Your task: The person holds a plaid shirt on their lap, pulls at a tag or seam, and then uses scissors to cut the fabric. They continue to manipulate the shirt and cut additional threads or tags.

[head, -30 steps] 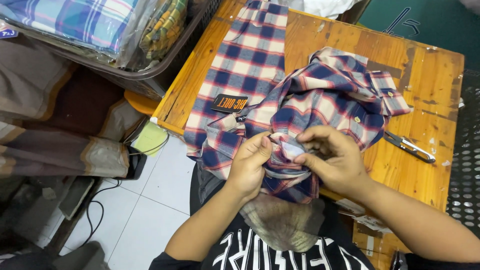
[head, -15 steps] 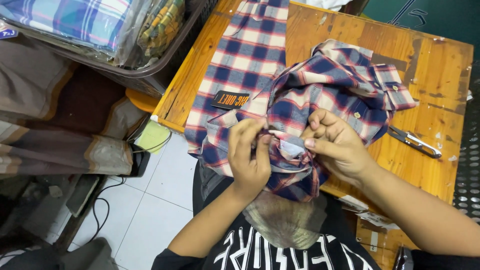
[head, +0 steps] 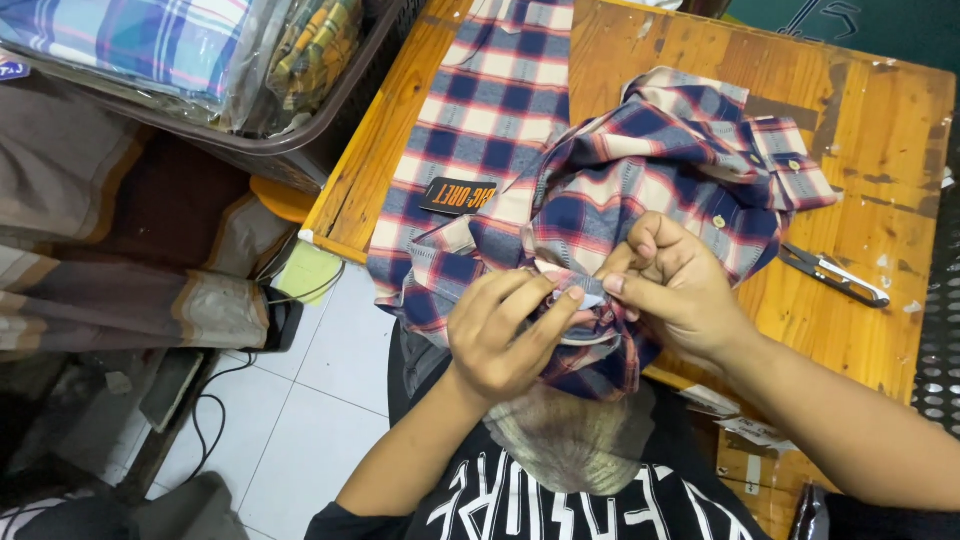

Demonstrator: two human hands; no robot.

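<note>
Standing right behind them here: both hands are bunched up on a plaid flannel shirt (head: 640,190) in red, navy and cream, which lies half on the wooden table (head: 880,130) and half dragged over its near edge toward their lap. The left hand (head: 500,335) has its fingers closed, pinching a fold of the cloth, and the right hand (head: 675,285) is pinched shut on the same spot, thumb against forefinger (looks like they're pulling the fabric taut between them so a small bit stands up to work on). A black label (head: 458,195) sits on the flat part of the shirt. Small thread snips (head: 835,275) lie on the table just right of the shirt, within easy reach. A basket of bagged plaid shirts (head: 190,60) sits off to the left.
</note>
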